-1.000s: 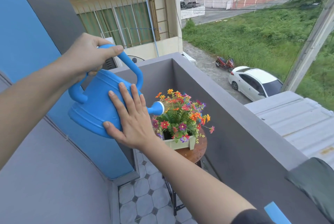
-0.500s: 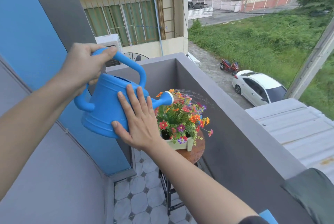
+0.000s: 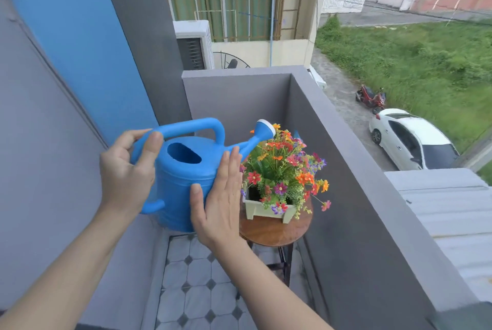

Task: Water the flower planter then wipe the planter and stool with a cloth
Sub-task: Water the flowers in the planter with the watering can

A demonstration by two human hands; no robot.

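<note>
left hand point(image 3: 125, 170) gripped watering can point(image 3: 183, 178) handle, carrying weight | right hand point(image 3: 218, 196) lay flat against its side, steadying | spout near planter point(image 3: 266, 208)

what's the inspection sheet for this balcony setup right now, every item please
surface: round wooden stool top bears the planter; tiled floor below
job's things: blue watering can held about level beside the flowers, rose above them, no stream seen; pale green planter upright; cloth not seen
clutter: nothing seen
hands: left hand grips the can's handle; right hand flat against its side, fingers straight
cables: nothing seen
surroundings: grey parapet wall close behind stool; white car and red scooter on the street below
</note>
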